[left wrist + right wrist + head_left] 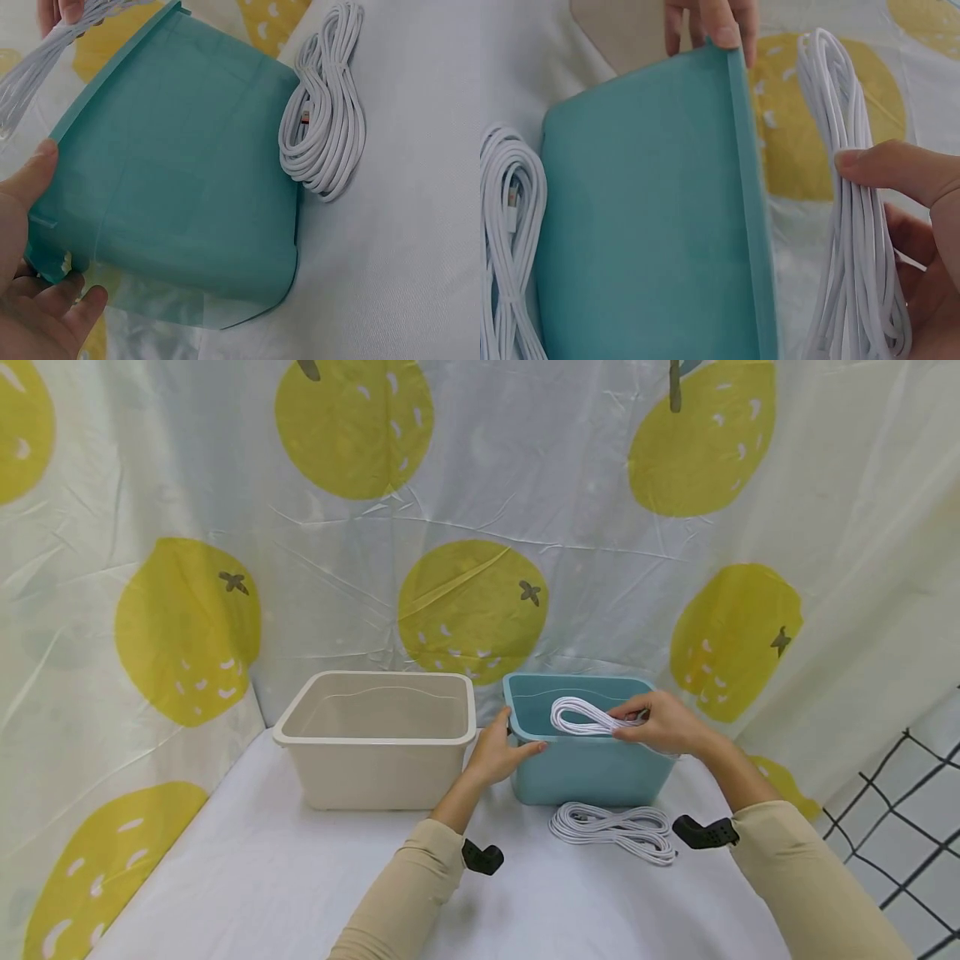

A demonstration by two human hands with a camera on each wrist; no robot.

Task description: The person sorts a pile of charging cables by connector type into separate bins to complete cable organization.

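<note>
A blue-green plastic bin (592,774) stands on the white cloth at the right. My left hand (497,752) grips its left rim, thumb over the front edge and fingers around the side, as the left wrist view shows. Over the bin's opening, my right hand (660,722) pinches a coiled white cable (581,716) between thumb and fingers; the loops stick out to the left. A second coiled white cable (615,831) lies on the cloth in front of the bin, with a small plug (512,199) visible among its loops.
Left of the blue-green bin stands a beige bin (375,774) of similar shape. Behind both hangs a pale curtain (592,610) printed with yellow fruit. A black wire grid (900,810) is at the right edge. The white cloth (247,877) covers the table.
</note>
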